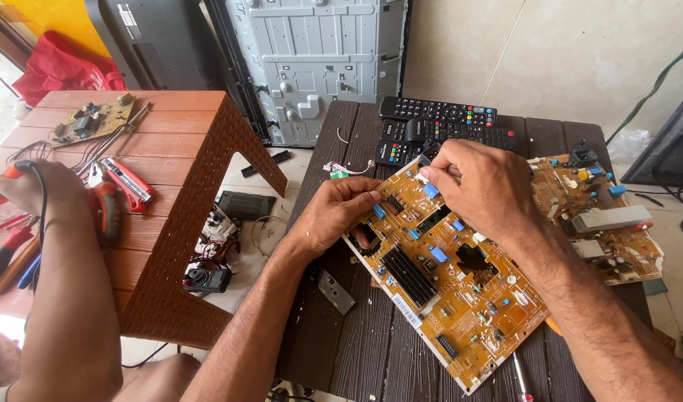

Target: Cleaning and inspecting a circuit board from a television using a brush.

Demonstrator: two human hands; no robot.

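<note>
Both hands, left hand (332, 216) and right hand (479, 186), grip the circuit board (446, 298) (tilted).

The circuit board (460, 298) is mustard yellow with blue components and a black ribbed heatsink. The desk (364, 350) is dark brown planks; the remote controls (438, 112) black with coloured buttons.

1. You face a pale tiled wall (579, 52), daylight falling across it.
2. A dark slatted table (356, 350) stands before you.
3. To your left stands a reddish-brown plastic table (170, 141).
4. Light floor (245, 260) shows between the two tables.
</note>
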